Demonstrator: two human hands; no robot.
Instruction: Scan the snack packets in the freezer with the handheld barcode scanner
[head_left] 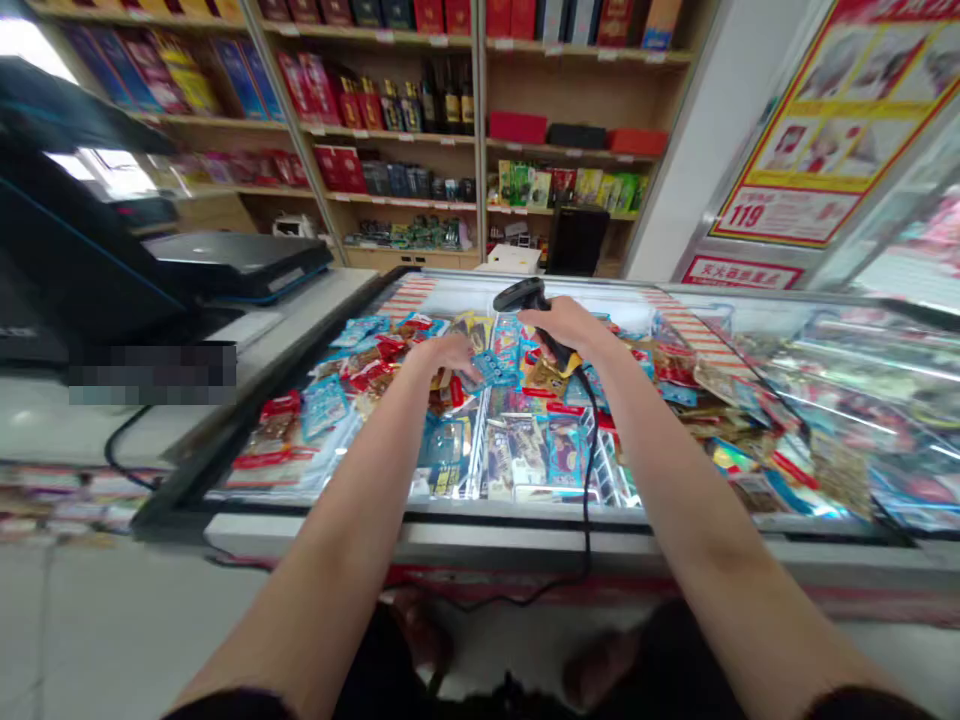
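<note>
My right hand (pixel 568 325) is closed round the handle of a black barcode scanner (pixel 525 296), whose head points left over the chest freezer (pixel 315 520). Its black cable (pixel 587 480) hangs down past the freezer's front edge. My left hand (pixel 450 355) holds a small blue packet (pixel 495 368) by its edge, just below the scanner head. Both arms reach out over the freezer's glass top. Under the glass lie several red, blue and yellow snack packets (pixel 525 440).
A grey counter (pixel 300 320) at left carries a black till screen (pixel 67 240) and a flat black device (pixel 240 262). Wooden shelves (pixel 480 130) with boxes and bottles line the back wall. A second glass-topped freezer (pixel 862 400) adjoins at right, below a poster (pixel 825 130).
</note>
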